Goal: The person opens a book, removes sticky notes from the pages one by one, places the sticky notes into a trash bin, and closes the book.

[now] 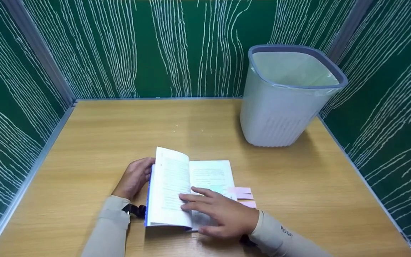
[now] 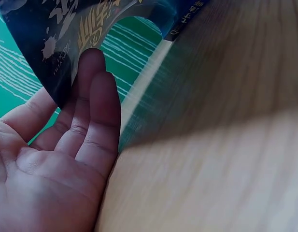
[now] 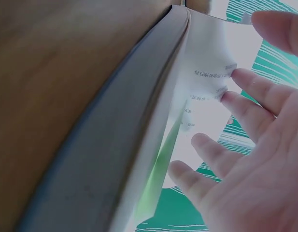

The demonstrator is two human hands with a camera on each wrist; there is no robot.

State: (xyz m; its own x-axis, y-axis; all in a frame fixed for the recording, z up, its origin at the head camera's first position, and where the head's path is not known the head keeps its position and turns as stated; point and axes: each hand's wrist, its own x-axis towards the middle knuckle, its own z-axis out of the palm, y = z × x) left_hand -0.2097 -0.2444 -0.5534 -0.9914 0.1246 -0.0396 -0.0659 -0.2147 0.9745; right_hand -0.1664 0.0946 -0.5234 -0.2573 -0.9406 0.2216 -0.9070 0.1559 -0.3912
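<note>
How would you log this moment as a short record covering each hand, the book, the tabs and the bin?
left hand: at the book's left side, touching its dark cover
right hand: fingers spread, touching the raised left page
book: open on the table
pink tabs: sticking out past the book's right edge
bin: lined, standing farther back, right of the book

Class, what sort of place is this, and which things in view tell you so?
Probably a small screened-off work booth: white-streaked green panels rise on three sides of a wood-look tabletop, and a lined bin stands right on that surface.
</note>
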